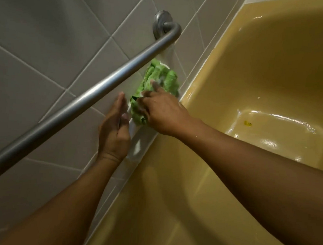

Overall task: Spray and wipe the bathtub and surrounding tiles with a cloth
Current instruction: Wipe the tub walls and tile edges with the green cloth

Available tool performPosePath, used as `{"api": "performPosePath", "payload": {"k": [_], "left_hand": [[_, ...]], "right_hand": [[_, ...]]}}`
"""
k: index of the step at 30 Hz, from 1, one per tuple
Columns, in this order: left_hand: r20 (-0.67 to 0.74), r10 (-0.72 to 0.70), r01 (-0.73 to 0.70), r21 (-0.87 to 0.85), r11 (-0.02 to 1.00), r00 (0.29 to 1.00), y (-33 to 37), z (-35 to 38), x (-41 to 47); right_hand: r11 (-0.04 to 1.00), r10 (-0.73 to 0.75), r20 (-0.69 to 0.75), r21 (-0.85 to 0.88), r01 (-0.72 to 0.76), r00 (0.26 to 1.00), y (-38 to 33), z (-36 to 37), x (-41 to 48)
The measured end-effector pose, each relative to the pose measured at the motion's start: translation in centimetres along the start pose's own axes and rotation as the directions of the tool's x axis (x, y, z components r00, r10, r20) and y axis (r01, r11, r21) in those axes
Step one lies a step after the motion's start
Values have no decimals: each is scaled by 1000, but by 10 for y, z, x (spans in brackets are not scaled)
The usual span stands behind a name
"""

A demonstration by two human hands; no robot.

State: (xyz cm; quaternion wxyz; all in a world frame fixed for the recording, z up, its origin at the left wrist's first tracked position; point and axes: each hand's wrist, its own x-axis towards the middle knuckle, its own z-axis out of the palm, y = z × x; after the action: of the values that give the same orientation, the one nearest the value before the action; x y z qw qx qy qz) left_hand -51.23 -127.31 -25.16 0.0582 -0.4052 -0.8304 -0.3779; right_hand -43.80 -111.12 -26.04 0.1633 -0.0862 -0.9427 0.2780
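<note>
Across the left, grey wall tiles (36,75) carry a slanting metal grab bar (94,91). Below it, the left hand (114,130) lies flat on the tiles, fingers straight, holding nothing. Just right, the right hand (163,113) grips a bunched green cloth (160,78) against the tiles above the yellow bathtub (246,71) rim.

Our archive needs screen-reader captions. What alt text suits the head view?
A person's right hand holds a green cloth against grey wall tiles just above a yellow bathtub rim, the left hand beside it. A metal grab bar runs diagonally across the wall.
</note>
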Motion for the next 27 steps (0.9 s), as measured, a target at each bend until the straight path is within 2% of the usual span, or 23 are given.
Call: {"api": "performPosePath", "payload": {"k": [2,4,7,10,13,16,18,24,27], "left_hand": [[-91,-87,76,-116,990,992,16,-3,-13],[-131,-98,83,-121,989,987,29,-15,-26],[-96,-78,74,-48,996,992,33,-43,-44],[-52,-137,136,-10,991,989,33,-69,-59],[-53,-186,188,35,982,981,32,-91,-74],[-22,-199,200,77,977,980,28,-112,-89],[-3,-204,203,98,974,979,24,-124,-97],[-33,-185,187,134,973,982,20,-134,-102],[-34,-170,174,135,976,985,20,-130,-96]], "right_hand": [[999,-41,50,-3,42,998,-9,3,-7],[996,-86,57,12,85,995,-20,12,-16],[969,-248,43,27,247,968,-45,30,-30],[927,-372,90,-25,375,924,-69,45,-34],[949,-312,128,-6,315,941,-71,39,-27],[987,-162,75,22,161,984,-57,26,-20],[992,-115,20,44,114,993,-55,23,-20],[934,-357,104,45,354,928,-91,51,-42],[904,-426,54,72,422,903,-90,60,-49]]}}
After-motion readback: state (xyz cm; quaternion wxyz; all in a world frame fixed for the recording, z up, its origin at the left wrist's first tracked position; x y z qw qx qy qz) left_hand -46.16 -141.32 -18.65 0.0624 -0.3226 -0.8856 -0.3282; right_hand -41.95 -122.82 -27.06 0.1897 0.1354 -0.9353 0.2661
